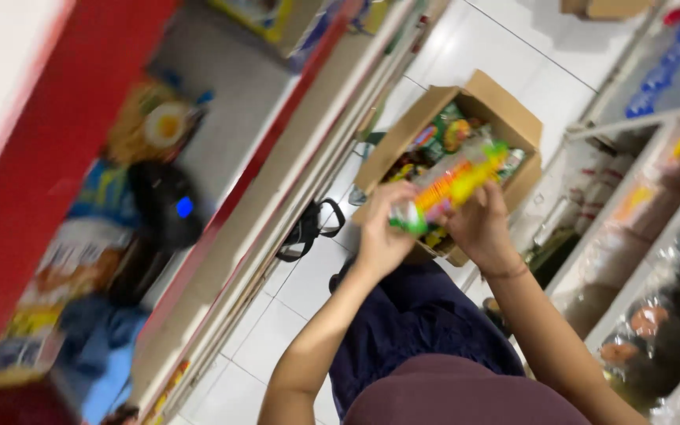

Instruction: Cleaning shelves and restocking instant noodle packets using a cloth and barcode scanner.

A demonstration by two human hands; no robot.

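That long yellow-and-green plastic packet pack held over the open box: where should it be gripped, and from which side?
Probably at its two ends. The long yellow-and-green plastic packet pack lies slanted above the open brown cardboard box, so its short ends are free. The left hand already grips the lower green end and the right hand supports the underside, fingers wrapped from below.

White tiled floor (505,47) with dark grout lines runs between two rows of shop shelving. One shelf unit (222,228) has a red upright and red edge trim over beige boards, stocked with blurred colourful packets. The opposite white shelves (647,212) carry bagged goods and bottles. Lighting is bright and even. The view is tilted and motion-blurred.
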